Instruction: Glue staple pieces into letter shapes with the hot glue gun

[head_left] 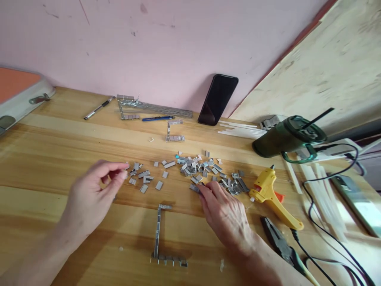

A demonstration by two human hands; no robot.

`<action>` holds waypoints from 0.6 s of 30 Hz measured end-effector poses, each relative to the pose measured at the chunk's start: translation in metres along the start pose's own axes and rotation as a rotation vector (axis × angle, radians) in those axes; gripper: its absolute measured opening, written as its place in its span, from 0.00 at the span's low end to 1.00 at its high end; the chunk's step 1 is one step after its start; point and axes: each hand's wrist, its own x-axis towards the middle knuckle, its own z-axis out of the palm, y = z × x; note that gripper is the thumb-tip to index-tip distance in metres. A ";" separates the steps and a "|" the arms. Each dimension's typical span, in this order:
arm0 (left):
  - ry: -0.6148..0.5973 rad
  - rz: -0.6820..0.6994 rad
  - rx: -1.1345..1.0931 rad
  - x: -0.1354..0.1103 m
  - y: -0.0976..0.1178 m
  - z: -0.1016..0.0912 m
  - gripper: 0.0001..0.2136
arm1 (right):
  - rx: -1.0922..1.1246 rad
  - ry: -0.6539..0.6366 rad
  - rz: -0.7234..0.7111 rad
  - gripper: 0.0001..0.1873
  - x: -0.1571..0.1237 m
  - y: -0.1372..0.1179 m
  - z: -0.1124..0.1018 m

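My left hand (pixel 95 194) is raised at the left, thumb and index finger pinched together; whatever is between the tips is too small to make out. Just beyond it lies a loose group of small grey flat pieces (pixel 143 188). On the right, my right hand (pixel 224 208) rests at the near side of a larger heap of grey pieces (pixel 193 165), its fingertips down on a small grey piece (pixel 195 188). Between my forearms lies a bracket-shaped grey frame (pixel 157 232) with short upright tabs along its near arm.
Right of the heap are a yellow glue gun (pixel 272 194) with its cord, pliers (pixel 281 242), white sticks (pixel 320 198) and a green tumbler (pixel 285 139). Along the wall are a phone (pixel 218 99), thin wires (pixel 160 108), a blue cutter (pixel 157 118), a pen (pixel 99 107) and smaller frames (pixel 175 138).
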 end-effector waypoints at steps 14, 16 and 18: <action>-0.093 0.186 0.095 -0.005 -0.009 0.041 0.06 | 0.186 0.156 -0.098 0.08 0.004 -0.018 -0.012; -0.083 0.146 0.037 -0.006 -0.005 0.037 0.06 | 0.261 0.144 -0.094 0.08 0.007 -0.022 -0.016; -0.067 0.094 -0.005 -0.006 -0.003 0.033 0.07 | 0.321 0.127 -0.087 0.08 0.011 -0.025 -0.018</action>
